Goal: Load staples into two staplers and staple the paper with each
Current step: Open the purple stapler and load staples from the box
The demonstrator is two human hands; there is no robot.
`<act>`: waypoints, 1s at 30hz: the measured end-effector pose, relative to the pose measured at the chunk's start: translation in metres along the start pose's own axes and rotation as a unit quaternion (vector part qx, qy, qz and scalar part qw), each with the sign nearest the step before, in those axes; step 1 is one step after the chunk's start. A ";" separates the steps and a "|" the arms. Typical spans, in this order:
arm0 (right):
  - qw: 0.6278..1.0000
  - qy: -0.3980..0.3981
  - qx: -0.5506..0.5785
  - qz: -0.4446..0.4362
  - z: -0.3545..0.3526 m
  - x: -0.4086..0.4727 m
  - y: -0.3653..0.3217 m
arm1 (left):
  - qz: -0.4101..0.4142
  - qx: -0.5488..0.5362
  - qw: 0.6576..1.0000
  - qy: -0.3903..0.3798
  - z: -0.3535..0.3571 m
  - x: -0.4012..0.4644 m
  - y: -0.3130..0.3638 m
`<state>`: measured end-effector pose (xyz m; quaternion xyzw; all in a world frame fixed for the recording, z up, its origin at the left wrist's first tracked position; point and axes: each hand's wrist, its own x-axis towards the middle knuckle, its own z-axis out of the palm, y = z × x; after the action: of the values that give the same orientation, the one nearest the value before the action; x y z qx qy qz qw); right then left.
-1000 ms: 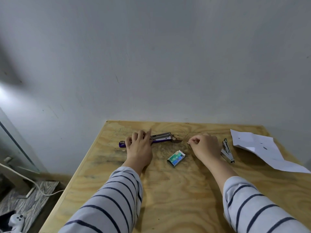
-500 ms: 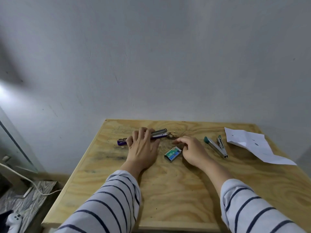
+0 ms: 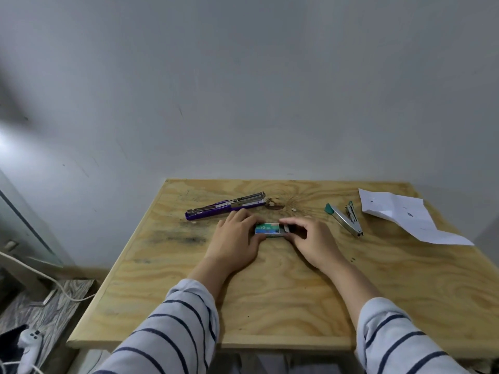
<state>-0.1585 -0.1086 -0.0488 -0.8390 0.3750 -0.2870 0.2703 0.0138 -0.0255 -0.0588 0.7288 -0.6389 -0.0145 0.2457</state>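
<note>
Sliding open the staple box [image 3: 267,229] at table [image 3: 270,306] centre, left hand [image 3: 234,240] grips the sleeve, right hand [image 3: 310,240] pinches the tray. Purple stapler [image 3: 225,209] at 11 o'clock and silver stapler [image 3: 347,221] at 2 o'clock lie open, apparently unloaded; paper [image 3: 399,217] awaits stapling.

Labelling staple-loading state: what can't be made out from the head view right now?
- Contents of the small green-and-blue staple box: the left hand and right hand cover its ends; its inner tray barely shows.
- Whether the opened purple stapler holds staples: channel too small.
- Same for the opened silver stapler with green tip.
- Marks on the creased white paper: too small to tell staples from holes.
</note>
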 end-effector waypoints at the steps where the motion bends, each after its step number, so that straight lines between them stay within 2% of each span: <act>1: 1.000 0.004 -0.001 -0.001 0.000 0.000 0.001 | -0.005 0.000 1.000 0.002 0.000 0.000 -0.001; 10: 0.999 0.046 0.008 -0.024 0.004 -0.002 0.002 | -0.013 0.035 0.999 0.011 0.002 0.001 -0.001; 14: 0.998 0.056 -0.008 -0.038 0.005 -0.001 0.005 | 0.010 0.053 0.998 -0.016 0.002 0.002 0.000; 21: 0.995 0.079 -0.031 -0.046 0.008 0.001 0.003 | 0.010 0.031 0.999 -0.022 0.001 0.003 0.001; 30: 0.994 0.005 -0.102 -0.047 -0.001 0.013 -0.009 | 0.008 0.034 0.999 -0.020 0.001 0.002 0.000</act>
<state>-0.1474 -0.1135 -0.0383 -0.8774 0.3641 -0.2638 0.1672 0.0134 -0.0276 -0.0595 0.7311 -0.6497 -0.0047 0.2081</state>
